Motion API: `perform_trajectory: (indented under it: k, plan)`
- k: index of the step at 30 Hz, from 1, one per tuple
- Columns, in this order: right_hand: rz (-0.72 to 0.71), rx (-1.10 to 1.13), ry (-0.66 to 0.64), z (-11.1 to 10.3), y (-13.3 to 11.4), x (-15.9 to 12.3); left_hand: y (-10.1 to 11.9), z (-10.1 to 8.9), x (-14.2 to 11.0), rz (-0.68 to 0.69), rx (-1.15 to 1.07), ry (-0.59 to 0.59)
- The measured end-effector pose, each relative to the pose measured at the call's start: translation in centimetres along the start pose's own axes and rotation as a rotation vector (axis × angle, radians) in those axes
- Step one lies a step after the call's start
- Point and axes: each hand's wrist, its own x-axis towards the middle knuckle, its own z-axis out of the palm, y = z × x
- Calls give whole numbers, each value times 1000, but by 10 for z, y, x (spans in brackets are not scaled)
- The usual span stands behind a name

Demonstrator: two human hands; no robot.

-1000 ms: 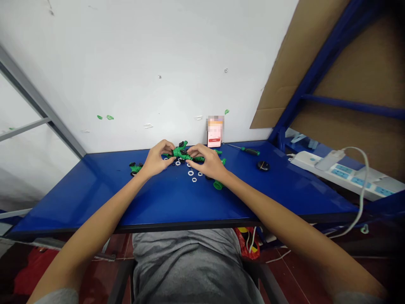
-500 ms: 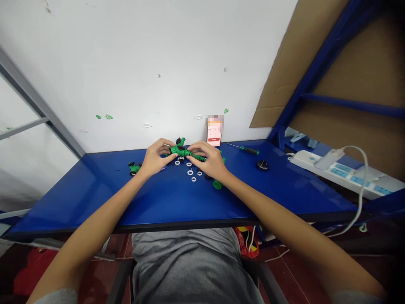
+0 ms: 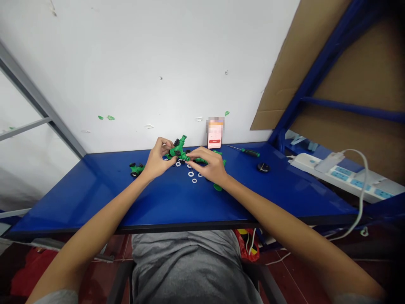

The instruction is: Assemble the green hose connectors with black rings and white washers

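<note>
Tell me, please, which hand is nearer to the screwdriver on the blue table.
Right: the right hand lies left of the screwdriver, not touching it; the left hand is farther left.

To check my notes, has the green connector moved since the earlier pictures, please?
Yes, the connector has twisted, its top end rising against the card behind.

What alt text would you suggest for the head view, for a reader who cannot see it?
The left hand and right hand hold a green plastic hose fitting over a blue workbench, with white washers and a screwdriver nearby.
</note>
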Motion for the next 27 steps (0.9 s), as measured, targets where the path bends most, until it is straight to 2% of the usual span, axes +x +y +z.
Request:
perform_trajectory:
  k: [2, 5, 10, 12, 16, 18, 21, 24, 27]
  plan:
    - [-57, -29, -57, 2, -1, -1, -2, 3, -2, -3, 33, 2]
    - [-91, -61, -163, 3, -3, -2, -6, 4, -3, 44, 165, -60]
    - [-53, -49, -367, -1, 0, -1, -14, -10, 4, 114, 336, -140]
    - [-41, -37, -428, -5, 5, 1, -16, -19, 8, 118, 394, -240]
    - [30, -94, -416, -15, 19, 4, -19, -37, 14, 87, 434, -505]
    - [104, -99, -394, -20, 26, 5, -20, -42, 15, 21, 338, -537]
    - [163, -81, -364, -22, 31, 4, -17, -44, 14, -153, 20, -547]
    - [121, -37, -331, -17, 24, 3, -12, -38, 11, -267, -217, -571]
    - [50, 50, -227, -7, 9, 2, -8, -31, 9, -277, -245, -596]
